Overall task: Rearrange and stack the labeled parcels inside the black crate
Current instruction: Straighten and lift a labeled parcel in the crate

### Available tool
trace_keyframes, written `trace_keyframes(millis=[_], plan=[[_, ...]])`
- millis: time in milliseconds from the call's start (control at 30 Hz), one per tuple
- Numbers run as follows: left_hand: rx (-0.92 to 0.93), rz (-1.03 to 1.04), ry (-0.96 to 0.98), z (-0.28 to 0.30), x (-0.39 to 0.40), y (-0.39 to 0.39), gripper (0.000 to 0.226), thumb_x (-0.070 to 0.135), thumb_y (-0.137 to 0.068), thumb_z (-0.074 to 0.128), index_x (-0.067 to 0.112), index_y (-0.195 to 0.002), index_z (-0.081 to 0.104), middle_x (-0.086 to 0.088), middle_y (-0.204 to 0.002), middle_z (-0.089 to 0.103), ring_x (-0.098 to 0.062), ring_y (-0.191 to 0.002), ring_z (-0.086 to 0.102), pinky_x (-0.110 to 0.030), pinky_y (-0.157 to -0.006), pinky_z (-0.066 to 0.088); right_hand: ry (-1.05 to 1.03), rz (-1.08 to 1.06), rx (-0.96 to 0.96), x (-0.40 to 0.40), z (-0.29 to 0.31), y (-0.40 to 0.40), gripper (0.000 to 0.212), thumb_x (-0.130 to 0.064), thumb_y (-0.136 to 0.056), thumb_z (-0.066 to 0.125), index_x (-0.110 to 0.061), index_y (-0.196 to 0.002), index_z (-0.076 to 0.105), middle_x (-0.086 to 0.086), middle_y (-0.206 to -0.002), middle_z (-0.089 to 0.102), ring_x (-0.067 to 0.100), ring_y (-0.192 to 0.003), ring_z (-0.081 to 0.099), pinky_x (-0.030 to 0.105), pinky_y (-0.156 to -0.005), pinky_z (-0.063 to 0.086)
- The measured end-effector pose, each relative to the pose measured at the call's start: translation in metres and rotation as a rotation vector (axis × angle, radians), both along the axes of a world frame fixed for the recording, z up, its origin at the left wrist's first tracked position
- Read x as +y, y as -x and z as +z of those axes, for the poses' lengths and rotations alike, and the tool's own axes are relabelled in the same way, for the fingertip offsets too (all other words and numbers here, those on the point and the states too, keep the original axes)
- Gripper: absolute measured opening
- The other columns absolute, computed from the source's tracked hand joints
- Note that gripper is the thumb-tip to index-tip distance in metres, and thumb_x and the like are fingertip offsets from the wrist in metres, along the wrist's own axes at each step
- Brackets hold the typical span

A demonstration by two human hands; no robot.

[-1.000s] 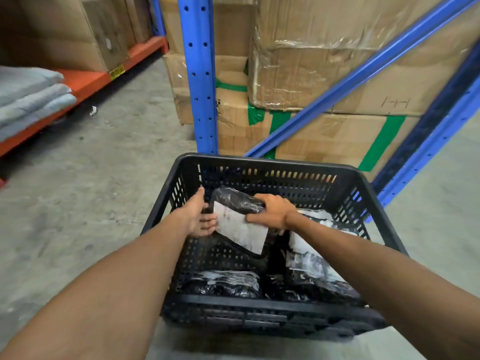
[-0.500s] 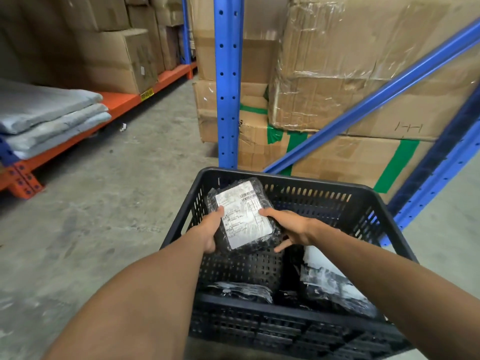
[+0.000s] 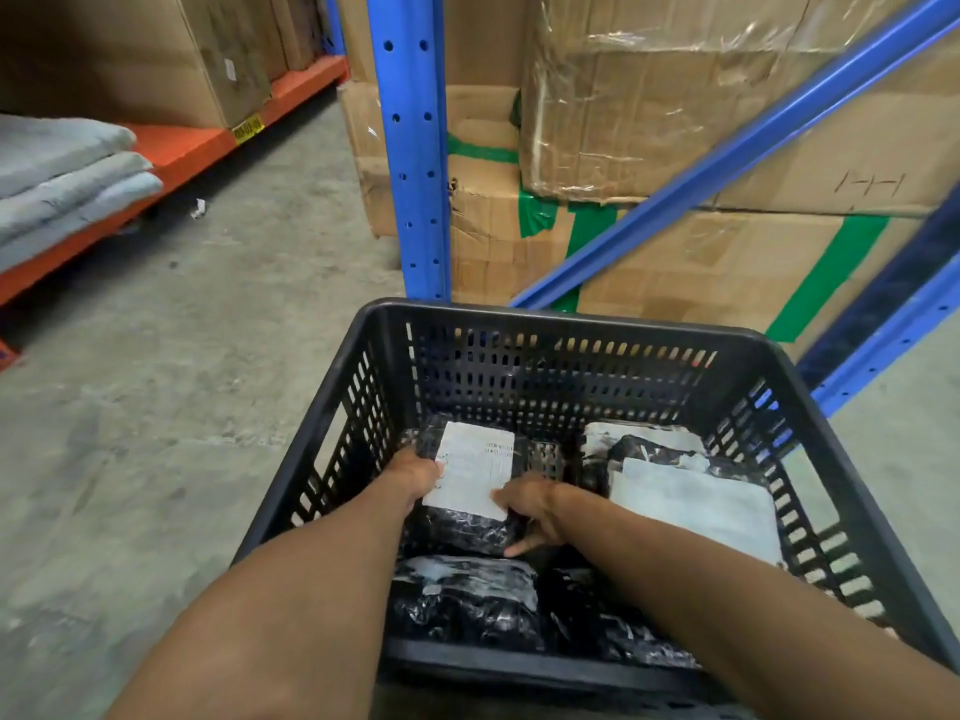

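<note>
A black perforated crate (image 3: 566,324) stands on the concrete floor in front of me. Both hands are inside it on one black parcel with a white label (image 3: 470,472), which lies flat in the far left part of the crate, label up. My left hand (image 3: 415,472) grips its left edge. My right hand (image 3: 527,511) holds its near right corner. A second black parcel (image 3: 467,595) lies at the near left. On the right, a stack of parcels with a large white label (image 3: 691,504) on top reaches toward the crate's right wall.
A blue rack upright (image 3: 410,148) and a diagonal brace (image 3: 727,158) stand just behind the crate, with taped cardboard boxes (image 3: 649,106) behind them. At the left, an orange shelf (image 3: 171,153) carries folded grey cloths (image 3: 62,174) and more boxes.
The labelled parcel, held up above the crate's rim half a second ago, has come down to lie flat inside the crate's left side. Both hands went down with it.
</note>
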State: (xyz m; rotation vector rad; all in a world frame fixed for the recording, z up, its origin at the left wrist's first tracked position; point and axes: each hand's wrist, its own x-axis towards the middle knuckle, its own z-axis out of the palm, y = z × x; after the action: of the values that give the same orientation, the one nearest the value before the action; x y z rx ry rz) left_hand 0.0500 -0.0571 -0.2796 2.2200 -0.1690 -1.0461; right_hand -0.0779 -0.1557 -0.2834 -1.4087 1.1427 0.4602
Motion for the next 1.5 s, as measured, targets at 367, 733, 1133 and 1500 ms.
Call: trace_keyframes(millis=[367,733,1133,1500], plan=[[0.072,-0.384,-0.351,0.013,0.021,0.005,0.055,0.024,-0.106,0.033,0.001,-0.155,0.029,-0.019,-0.163,0.028,-0.035,-0.149,0.031,-0.041,-0.12,0.029,0.484,0.716,0.115,-0.005,0.023,0.005,0.087,-0.038,-0.091,0.071,-0.015,-0.159,0.021,0.016,-0.161,0.034,0.034,-0.134,0.05,0.048,-0.114,0.044],[0.386,-0.336,-0.401,0.068,0.048,0.03,0.046,0.034,-0.091,0.064,0.013,-0.132,0.059,-0.006,-0.135,0.061,-0.022,-0.125,0.057,-0.034,-0.097,0.052,0.124,0.76,-0.026,0.038,0.086,0.04,0.078,-0.063,-0.086,0.065,-0.03,-0.152,0.04,0.007,-0.139,0.054,0.033,-0.13,0.053,0.033,-0.078,0.064],[0.464,0.066,0.129,0.14,0.054,0.018,0.018,0.03,-0.098,0.047,0.015,-0.093,0.056,-0.006,-0.076,0.051,-0.015,-0.063,0.053,-0.022,-0.044,0.05,0.509,0.511,-0.45,-0.011,0.139,0.062,0.052,-0.032,-0.081,0.081,-0.02,-0.124,0.054,-0.005,-0.111,0.065,0.011,-0.093,0.064,0.018,-0.079,0.053],[0.477,-0.013,0.334,0.124,0.048,0.019,0.075,0.066,-0.092,0.042,0.026,-0.155,0.031,-0.016,-0.16,0.034,-0.038,-0.141,0.043,-0.052,-0.098,0.047,0.214,0.022,-0.583,-0.036,0.123,0.056,0.066,-0.053,-0.069,0.073,-0.015,-0.123,0.065,0.008,-0.109,0.082,0.026,-0.1,0.079,0.044,-0.095,0.06]])
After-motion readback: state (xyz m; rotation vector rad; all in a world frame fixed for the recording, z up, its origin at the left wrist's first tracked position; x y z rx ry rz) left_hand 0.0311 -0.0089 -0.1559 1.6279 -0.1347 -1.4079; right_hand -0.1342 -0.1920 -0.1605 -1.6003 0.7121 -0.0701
